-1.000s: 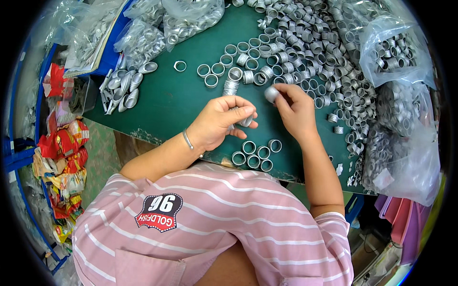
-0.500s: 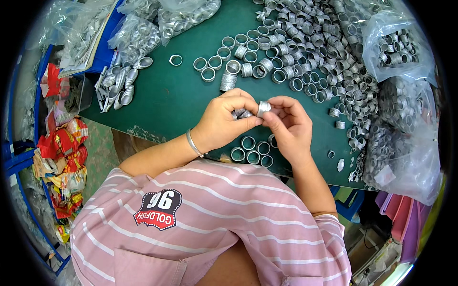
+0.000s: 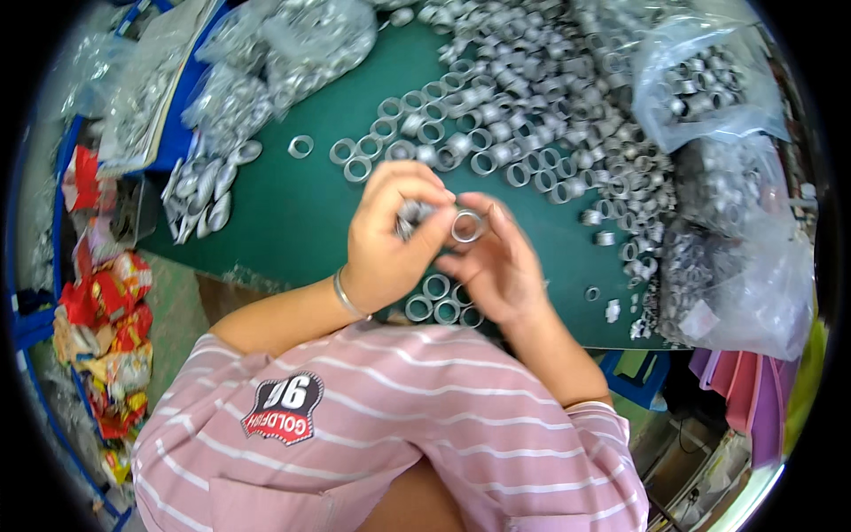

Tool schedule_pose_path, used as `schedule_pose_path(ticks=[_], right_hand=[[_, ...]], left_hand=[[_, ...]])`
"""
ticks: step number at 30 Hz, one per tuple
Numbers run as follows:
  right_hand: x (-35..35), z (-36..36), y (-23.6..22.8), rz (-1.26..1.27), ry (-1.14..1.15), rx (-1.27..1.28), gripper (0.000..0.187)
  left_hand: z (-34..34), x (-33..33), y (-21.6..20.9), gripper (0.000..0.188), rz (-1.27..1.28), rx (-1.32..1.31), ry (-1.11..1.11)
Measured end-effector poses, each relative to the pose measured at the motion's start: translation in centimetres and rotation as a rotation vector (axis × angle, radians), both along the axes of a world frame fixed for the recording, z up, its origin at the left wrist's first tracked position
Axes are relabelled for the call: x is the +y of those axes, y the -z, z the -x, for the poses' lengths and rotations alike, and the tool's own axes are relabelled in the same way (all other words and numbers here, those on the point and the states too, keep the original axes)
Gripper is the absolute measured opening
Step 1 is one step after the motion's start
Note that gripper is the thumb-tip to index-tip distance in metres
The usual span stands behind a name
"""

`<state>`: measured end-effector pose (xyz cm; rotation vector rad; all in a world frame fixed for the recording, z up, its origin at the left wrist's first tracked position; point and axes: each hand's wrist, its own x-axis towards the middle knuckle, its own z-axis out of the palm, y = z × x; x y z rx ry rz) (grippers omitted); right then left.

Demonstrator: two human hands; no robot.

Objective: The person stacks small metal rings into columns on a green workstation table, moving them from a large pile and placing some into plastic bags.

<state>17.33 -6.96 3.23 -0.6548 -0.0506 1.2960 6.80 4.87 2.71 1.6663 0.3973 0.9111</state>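
- Green worktable fills this cluttered room's middle, its near edge close against a seated-looking worker in a pink striped shirt; that closeness probably spares the arms a long stretch.
- Heap of grey metal rings spreads over the table's far right, its loose fringe toward the hands, perhaps for an easy pick-up.
- Clear plastic bags line the right edge beside the heap, apparently containing stock within arm's range.
- Red and yellow packets hang or lie beyond the table's left edge; I cannot tell which.
- Tapered, ribbed metal pieces lie at the far left, well apart from the rings, seemingly so the two kinds do not mix.
- Left hand curls around grey ring pieces, most likely as a ready store in the palm; blur hides their number.
- Right hand pinches one metal ring with its fingers, just beside the left thumb, its opening facing up toward the head, which I judge makes the rim easy to see.
- Small group of rings stands below the hands by the near edge, seemingly set apart from the heap.
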Motion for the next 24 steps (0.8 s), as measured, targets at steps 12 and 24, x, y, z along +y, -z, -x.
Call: schedule_pose_path(ticks=[12, 24], right_hand=[[0.9, -14.2, -11.1, -0.063, 0.576, -0.150, 0.011], [-3.7, -35.1, -14.7, 0.467, 1.054, -1.384, 0.026]], left_hand=[[-0.1, 0.5, -2.5, 0.030, -0.250, 0.092, 0.169], [1.8, 2.0, -1.1, 0.034, -0.115, 0.242, 0.089]])
